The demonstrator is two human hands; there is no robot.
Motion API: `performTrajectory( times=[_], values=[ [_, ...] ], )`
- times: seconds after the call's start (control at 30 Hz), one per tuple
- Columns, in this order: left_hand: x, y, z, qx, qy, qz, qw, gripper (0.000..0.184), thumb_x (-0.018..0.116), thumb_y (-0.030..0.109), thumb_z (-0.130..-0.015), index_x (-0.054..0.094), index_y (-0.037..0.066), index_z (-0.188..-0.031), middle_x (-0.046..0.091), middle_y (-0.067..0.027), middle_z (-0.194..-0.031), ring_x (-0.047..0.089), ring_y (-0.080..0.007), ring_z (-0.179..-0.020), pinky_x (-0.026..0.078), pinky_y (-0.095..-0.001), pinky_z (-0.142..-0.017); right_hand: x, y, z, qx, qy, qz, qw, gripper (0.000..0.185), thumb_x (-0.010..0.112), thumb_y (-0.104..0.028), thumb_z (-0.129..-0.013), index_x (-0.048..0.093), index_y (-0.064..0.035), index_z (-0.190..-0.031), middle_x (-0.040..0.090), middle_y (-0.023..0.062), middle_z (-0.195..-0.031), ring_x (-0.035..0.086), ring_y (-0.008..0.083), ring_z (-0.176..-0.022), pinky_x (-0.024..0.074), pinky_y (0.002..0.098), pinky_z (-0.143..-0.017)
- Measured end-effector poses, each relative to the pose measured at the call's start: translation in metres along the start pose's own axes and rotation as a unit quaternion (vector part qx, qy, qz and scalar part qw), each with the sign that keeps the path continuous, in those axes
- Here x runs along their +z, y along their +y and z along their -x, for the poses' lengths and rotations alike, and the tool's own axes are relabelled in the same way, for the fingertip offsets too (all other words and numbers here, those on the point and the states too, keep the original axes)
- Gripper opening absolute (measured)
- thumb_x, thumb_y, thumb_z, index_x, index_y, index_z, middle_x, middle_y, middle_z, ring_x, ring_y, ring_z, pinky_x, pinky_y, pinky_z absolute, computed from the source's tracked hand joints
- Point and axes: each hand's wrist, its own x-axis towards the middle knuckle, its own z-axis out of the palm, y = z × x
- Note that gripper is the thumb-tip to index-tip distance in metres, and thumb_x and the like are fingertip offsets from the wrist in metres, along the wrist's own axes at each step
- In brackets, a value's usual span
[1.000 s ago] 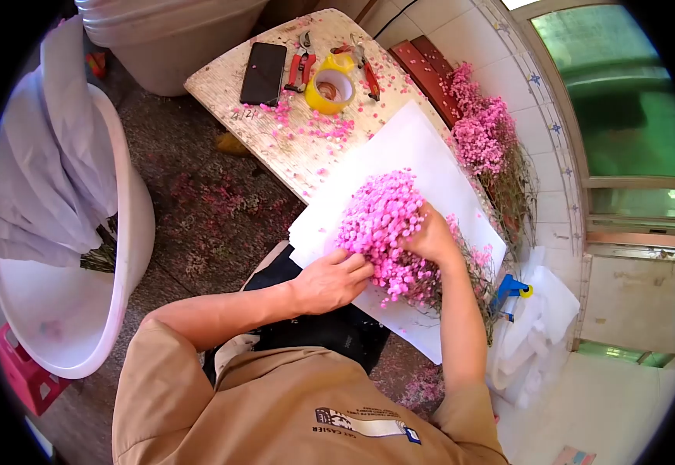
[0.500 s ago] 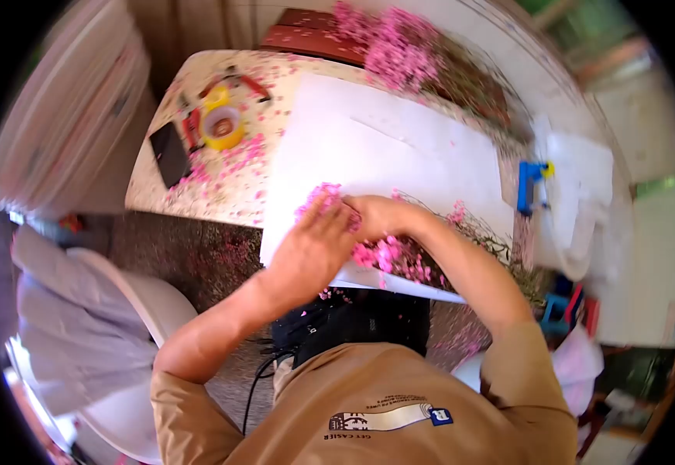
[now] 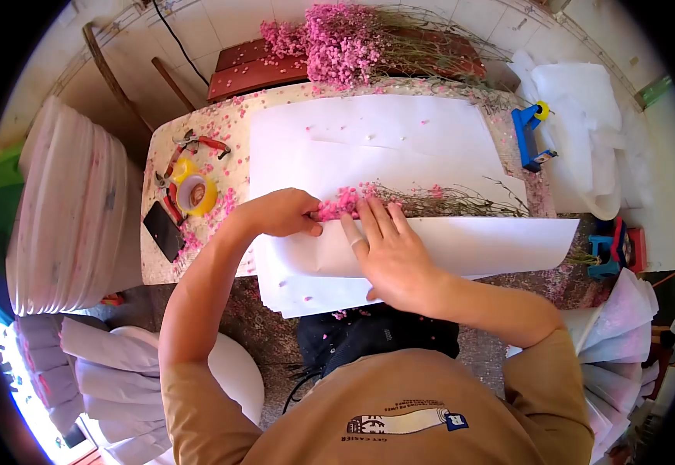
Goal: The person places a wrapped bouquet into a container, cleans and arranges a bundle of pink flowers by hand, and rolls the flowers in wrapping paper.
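A bunch of pink small-flowered sprigs (image 3: 339, 203) with thin dry stems (image 3: 461, 203) lies across a stack of white paper (image 3: 376, 128). A white sheet's near part is folded up as a flap (image 3: 500, 240) over the lower side of the bunch. My left hand (image 3: 285, 212) is closed at the flap's left end, thumb and fingers pinching the paper beside the blossoms. Flat on the flap lies my right hand (image 3: 399, 256), its fingers stretched out and their tips reaching the flowers. A ring shows on one finger.
Tape rolls (image 3: 195, 194), red-handled pruners (image 3: 209, 143) and a phone (image 3: 164, 231) lie at the table's left. A blue tape dispenser (image 3: 529, 139) stands right. More pink flowers (image 3: 341, 43) rest on a red-brown board behind. Wrapped white bundles (image 3: 113, 364) fill a tub at lower left.
My hands were together over the blossoms; now they are apart, the left at the flap's end and the right flat on it. The paper flap has come up over the bunch. The view has shifted.
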Motion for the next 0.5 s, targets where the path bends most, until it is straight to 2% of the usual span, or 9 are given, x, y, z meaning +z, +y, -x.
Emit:
performTrajectory(
  times=[0.1, 0.13, 0.2, 0.23, 0.27, 0.3, 0.33, 0.47, 0.5],
  values=[
    [-0.013, -0.015, -0.024, -0.029, -0.085, 0.048, 0.995, 0.027, 0.073, 0.027, -0.092, 0.066, 0.001, -0.099, 0.071, -0.0161, -0.088, 0.065, -0.0345, -0.08, 0.05, -0.0436, -0.073, 0.032, 0.012, -0.018, 0.055, 0.036, -0.031, 0.997, 0.118, 0.09, -0.045, -0.067, 0.032, 0.0089, -0.154, 0.045, 0.0339, -0.147, 0.04, 0.0452, -0.142, 0.0276, 0.0568, -0.12],
    [-0.014, -0.015, -0.026, -0.037, -0.086, 0.046, 0.995, 0.027, 0.073, 0.027, -0.092, 0.066, 0.001, -0.099, 0.071, -0.0161, -0.088, 0.065, -0.0345, -0.08, 0.05, -0.0436, -0.073, 0.03, 0.025, -0.026, 0.061, -0.022, -0.102, 0.993, 0.117, 0.09, -0.044, -0.066, 0.033, 0.0082, -0.154, 0.049, 0.0319, -0.143, 0.046, 0.0435, -0.138, 0.0337, 0.0545, -0.116],
    [-0.014, -0.011, -0.03, -0.036, 0.053, -0.03, 0.997, 0.033, 0.074, 0.029, -0.091, 0.064, 0.006, -0.113, 0.072, -0.0164, -0.097, 0.068, -0.0365, -0.097, 0.051, -0.0465, -0.091, 0.027, 0.048, -0.038, 0.067, -0.078, -0.179, 0.979, 0.116, 0.09, -0.044, -0.065, 0.035, 0.0075, -0.153, 0.053, 0.0298, -0.14, 0.051, 0.0417, -0.134, 0.0398, 0.0522, -0.112],
    [-0.012, 0.008, -0.02, -0.025, 0.146, -0.141, 0.979, 0.05, 0.078, 0.031, -0.087, 0.058, 0.01, -0.128, 0.07, -0.0166, -0.116, 0.063, -0.0349, -0.12, 0.04, -0.0534, -0.112, 0.025, 0.061, -0.044, 0.075, -0.113, -0.224, 0.965, 0.115, 0.09, -0.043, -0.063, 0.037, 0.0069, -0.152, 0.057, 0.0275, -0.133, 0.056, 0.0399, -0.126, 0.0454, 0.0498, -0.106],
    [-0.009, 0.026, -0.011, 0.039, 0.23, -0.22, 0.947, 0.066, 0.083, 0.032, -0.081, 0.054, 0.009, -0.137, 0.063, -0.0152, -0.134, 0.053, -0.032, -0.134, 0.029, -0.0583, -0.119, 0.024, 0.074, -0.051, 0.082, -0.148, -0.267, 0.949, 0.114, 0.09, -0.043, -0.062, 0.039, 0.0064, -0.151, 0.062, 0.0251, -0.127, 0.062, 0.0382, -0.119, 0.051, 0.0473, -0.099],
    [0.001, 0.044, -0.002, 0.072, 0.254, -0.258, 0.929, 0.079, 0.087, 0.034, -0.075, 0.052, 0.008, -0.141, 0.056, -0.0128, -0.146, 0.046, -0.0321, -0.142, 0.03, -0.0567, -0.119, 0.033, 0.086, -0.057, 0.069, -0.142, -0.274, 0.949, 0.113, 0.091, -0.044, -0.061, 0.041, 0.0064, -0.149, 0.066, 0.0238, -0.119, 0.067, 0.0377, -0.109, 0.0552, 0.0452, -0.091],
    [0.014, 0.059, 0.004, 0.054, 0.185, -0.261, 0.946, 0.099, 0.091, 0.037, -0.067, 0.044, 0.009, -0.15, 0.047, -0.0149, -0.154, 0.04, -0.0345, -0.146, 0.029, -0.0561, -0.121, 0.036, 0.095, -0.062, 0.071, -0.141, -0.281, 0.947, 0.113, 0.091, -0.044, -0.061, 0.041, 0.0064, -0.149, 0.066, 0.0238, -0.119, 0.067, 0.0377, -0.109, 0.0552, 0.0452, -0.091],
    [0.033, 0.056, -0.008, 0.018, 0.122, -0.286, 0.95, 0.121, 0.096, 0.035, -0.059, 0.032, 0.01, -0.158, 0.036, -0.0206, -0.16, 0.034, -0.0382, -0.149, 0.026, -0.0563, -0.122, 0.043, 0.118, -0.078, 0.053, -0.191, -0.335, 0.921, 0.12, 0.092, -0.048, -0.059, 0.038, 0.0059, -0.151, 0.062, 0.0261, -0.13, 0.063, 0.0377, -0.12, 0.0505, 0.0481, -0.1],
    [0.027, 0.049, -0.014, 0.017, 0.109, -0.29, 0.951, 0.126, 0.097, 0.033, -0.057, 0.027, 0.01, -0.16, 0.032, -0.0218, -0.161, 0.033, -0.0392, -0.15, 0.025, -0.0566, -0.123, 0.059, 0.121, -0.075, 0.039, -0.061, -0.258, 0.964, 0.121, 0.091, -0.051, -0.059, 0.038, 0.0057, -0.151, 0.058, 0.0253, -0.135, 0.058, 0.0373, -0.126, 0.0461, 0.051, -0.104]
  ],
)
